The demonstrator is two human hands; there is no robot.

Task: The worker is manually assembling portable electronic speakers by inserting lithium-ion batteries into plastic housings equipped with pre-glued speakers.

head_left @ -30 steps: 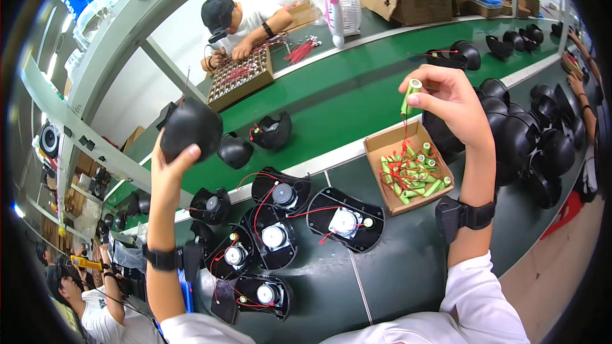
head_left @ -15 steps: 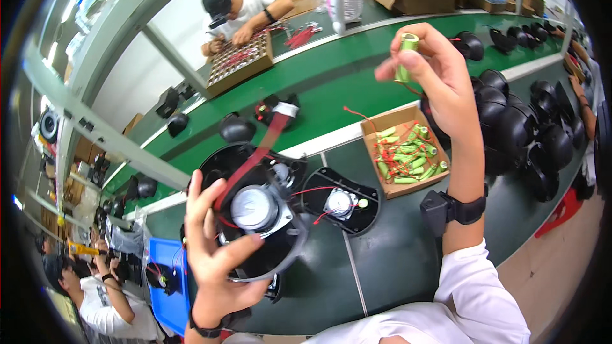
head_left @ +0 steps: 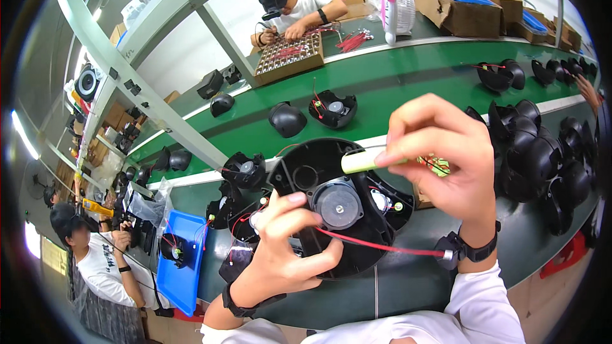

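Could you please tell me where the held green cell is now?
In the head view, the green cell is slightly right of centre, pinched in the right hand, just above the round grey speaker of the black housing in the left hand.

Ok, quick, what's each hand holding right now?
Left hand: closed on a black shell.
Right hand: closed on a green battery.

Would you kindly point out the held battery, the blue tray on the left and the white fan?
Battery (head_left: pixel 359 161), head view, its visible side.
Blue tray (head_left: pixel 180 286), head view, bare bottom.
White fan (head_left: pixel 402 13), head view, ribbed housing.
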